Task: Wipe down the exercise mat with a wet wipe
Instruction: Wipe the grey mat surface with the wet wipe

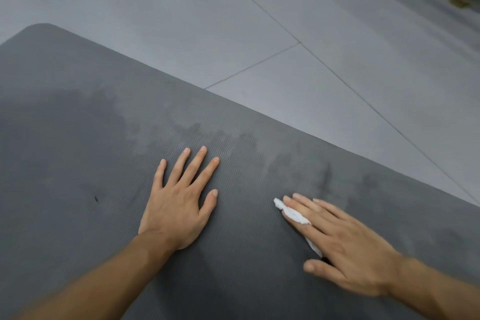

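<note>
A dark grey ribbed exercise mat (78,138) fills the lower left of the head view, its rounded corner at the upper left. Darker damp patches run across it beyond my fingers. My left hand (179,202) lies flat on the mat, fingers spread, holding nothing. My right hand (342,244) presses a crumpled white wet wipe (293,214) flat against the mat. The wipe sticks out past my fingertips and beside my palm; the rest is hidden under the hand.
Pale grey floor tiles (285,21) with thin joint lines lie beyond the mat's far edge. A small dark speck (95,199) sits on the mat left of my left hand. A dark, stained strip (459,0) runs along the top right corner.
</note>
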The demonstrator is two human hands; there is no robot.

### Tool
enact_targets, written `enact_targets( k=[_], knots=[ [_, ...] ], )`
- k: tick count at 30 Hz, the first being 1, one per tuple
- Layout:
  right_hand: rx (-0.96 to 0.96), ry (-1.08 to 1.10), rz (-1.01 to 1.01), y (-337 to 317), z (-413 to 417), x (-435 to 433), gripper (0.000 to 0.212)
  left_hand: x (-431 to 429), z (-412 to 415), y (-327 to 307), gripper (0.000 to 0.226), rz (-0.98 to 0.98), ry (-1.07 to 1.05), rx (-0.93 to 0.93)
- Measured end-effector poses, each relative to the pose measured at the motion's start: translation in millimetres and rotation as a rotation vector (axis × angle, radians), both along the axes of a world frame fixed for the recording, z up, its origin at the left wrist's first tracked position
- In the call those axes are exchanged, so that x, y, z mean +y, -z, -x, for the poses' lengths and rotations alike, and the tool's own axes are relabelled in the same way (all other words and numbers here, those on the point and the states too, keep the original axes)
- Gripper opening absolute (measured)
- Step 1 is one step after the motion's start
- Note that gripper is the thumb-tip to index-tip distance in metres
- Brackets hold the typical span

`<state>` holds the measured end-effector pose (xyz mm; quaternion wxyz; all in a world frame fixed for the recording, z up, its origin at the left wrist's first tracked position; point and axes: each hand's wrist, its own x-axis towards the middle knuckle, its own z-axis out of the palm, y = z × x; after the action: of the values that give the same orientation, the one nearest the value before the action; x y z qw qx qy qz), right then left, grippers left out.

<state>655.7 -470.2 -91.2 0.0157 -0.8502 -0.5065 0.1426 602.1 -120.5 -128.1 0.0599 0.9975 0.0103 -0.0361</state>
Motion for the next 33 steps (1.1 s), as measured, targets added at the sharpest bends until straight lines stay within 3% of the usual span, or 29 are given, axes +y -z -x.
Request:
enact_targets(
  k=[4,10,13,18,23,29,33],
  knots=[
    [-0.041,0.025,0.069,8,-19,-1,0.074,1,-1,-1,0.063,-0.015,0.004,0.006],
    [-0.067,0.418,0.078,9,-83,-12,0.07,0,-1,-3,0.063,-0.003,0.009,0.012],
    [-0.057,0.486,0.071,4,-89,-15,0.074,1,-2,-2,0.066,-0.01,0.009,0.009],
    [-0.034,0.171,-0.044,-3,-27,-24,0.068,1,-1,-2,0.075,-0.021,0.015,0.012],
    [-0.026,0.002,0.054,8,7,-48,0.066,0,-1,-2,0.073,-0.016,0.012,0.016],
    [-0.084,0.418,0.109,7,-63,-60,0.068,0,-5,-7,0.073,0.02,0.011,0.063],
    [-0.06,0.57,0.095,4,-79,-74,0.072,-11,-3,-11,0.071,-0.008,0.038,0.052]
  ],
)
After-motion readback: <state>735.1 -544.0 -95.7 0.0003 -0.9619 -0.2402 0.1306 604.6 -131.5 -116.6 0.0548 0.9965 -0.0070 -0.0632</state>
